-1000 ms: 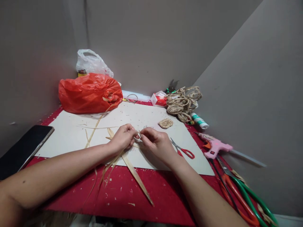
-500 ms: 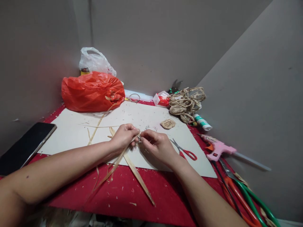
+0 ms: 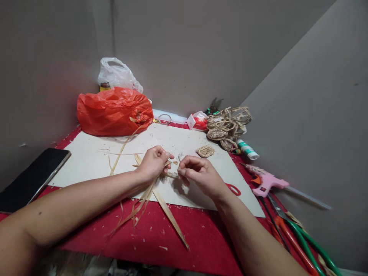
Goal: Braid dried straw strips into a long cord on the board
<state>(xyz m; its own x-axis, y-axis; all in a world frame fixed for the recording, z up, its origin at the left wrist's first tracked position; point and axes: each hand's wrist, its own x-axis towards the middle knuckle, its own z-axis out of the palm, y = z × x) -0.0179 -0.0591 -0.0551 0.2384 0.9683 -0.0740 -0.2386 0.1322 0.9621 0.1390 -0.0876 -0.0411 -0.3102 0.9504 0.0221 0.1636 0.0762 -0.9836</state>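
My left hand (image 3: 153, 164) is closed in a pinch around several thin dried leaf strips (image 3: 146, 199). Their short cut ends poke out past the fingertips, and the long tails trail down over the table's front edge. A little to the right, my right hand (image 3: 199, 171) has its thumb and fingers pressed together; whatever is between them is too small to make out. Beneath my left hand lies a broad dried leaf strip (image 3: 170, 218), pointing toward me. Red-handled scissors (image 3: 234, 189) rest beside my right hand, which hides their blades.
A white board (image 3: 92, 153) covers part of the red cloth (image 3: 115, 245). Around it are a phone (image 3: 34, 176), a red plastic bag (image 3: 115, 113), a braided oval piece (image 3: 205, 151), a braided bundle (image 3: 221, 130), a pink glue gun (image 3: 270, 182) and large shears (image 3: 296, 237).
My right hand has drawn away to the right from my left hand, opening a gap between them and covering the scissors' blades. My left hand keeps hold of the leaf strips.
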